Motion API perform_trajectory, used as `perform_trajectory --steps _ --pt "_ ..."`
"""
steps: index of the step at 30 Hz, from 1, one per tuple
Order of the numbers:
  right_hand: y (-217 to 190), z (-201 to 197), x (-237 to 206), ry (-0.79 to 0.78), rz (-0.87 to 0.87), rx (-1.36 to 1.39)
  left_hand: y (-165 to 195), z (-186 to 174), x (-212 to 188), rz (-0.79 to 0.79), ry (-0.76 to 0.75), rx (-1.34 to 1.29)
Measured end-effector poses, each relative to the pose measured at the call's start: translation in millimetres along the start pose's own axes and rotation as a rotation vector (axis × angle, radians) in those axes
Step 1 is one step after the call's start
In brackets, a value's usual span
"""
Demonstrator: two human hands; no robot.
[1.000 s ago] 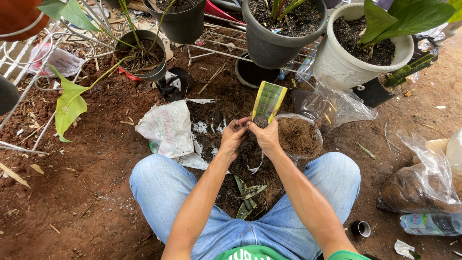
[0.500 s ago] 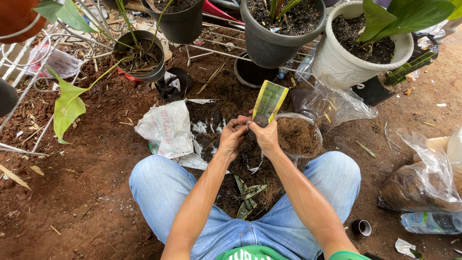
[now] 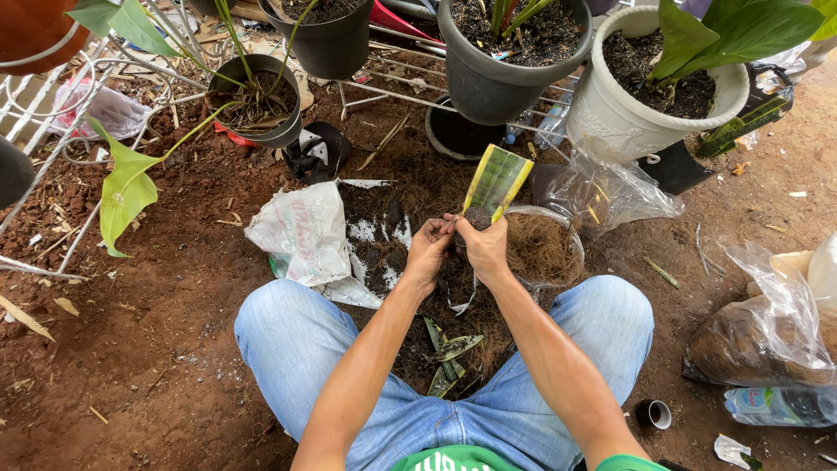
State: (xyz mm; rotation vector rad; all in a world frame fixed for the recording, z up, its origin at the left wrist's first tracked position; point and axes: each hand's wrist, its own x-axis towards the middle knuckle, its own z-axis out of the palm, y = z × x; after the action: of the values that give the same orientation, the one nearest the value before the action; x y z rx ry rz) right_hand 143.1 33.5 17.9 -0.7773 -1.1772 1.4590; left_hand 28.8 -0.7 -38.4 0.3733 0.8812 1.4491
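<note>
Bare forearms, blue jeans, green shirt

The person wears light blue denim jeans (image 3: 540, 410) and a green shirt (image 3: 453, 458) with white markings at the chest; both arms are uncovered up to short green sleeves (image 3: 632, 462).

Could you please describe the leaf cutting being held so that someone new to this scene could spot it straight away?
Start at the big white pot at the top right, then look down and left to where the two hands, left hand and right hand, meet above the knees. The leaf cutting stands up from the fingertips. Unlike the plain green leaves around, it is a short, flat strip, green with yellow edges, cut square at the top.
</note>
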Motion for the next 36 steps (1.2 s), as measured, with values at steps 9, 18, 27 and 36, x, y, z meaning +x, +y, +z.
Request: perform_trajectory --steps 9,18,27,36 --pt "-24.9 -0.5 5.2 0.086 0.101 0.130 -4.3 -9.9 4.9 -0.047 0.078 0.140" --pt "-24.9 -0.2 5.1 -0.026 0.157 0.193 3.4 -6.3 2.4 -0.124 0.134 0.219" --pt "-13.9 -7.0 5.3 -0.038 0.174 0.075 11.3 -0.8 -3.6 -0.094 0.139 0.218" --pt "-12.9 1.3 -2.2 0.035 0.130 -0.174 17.4 5.8 -9.2 -0.062 0.098 0.240"
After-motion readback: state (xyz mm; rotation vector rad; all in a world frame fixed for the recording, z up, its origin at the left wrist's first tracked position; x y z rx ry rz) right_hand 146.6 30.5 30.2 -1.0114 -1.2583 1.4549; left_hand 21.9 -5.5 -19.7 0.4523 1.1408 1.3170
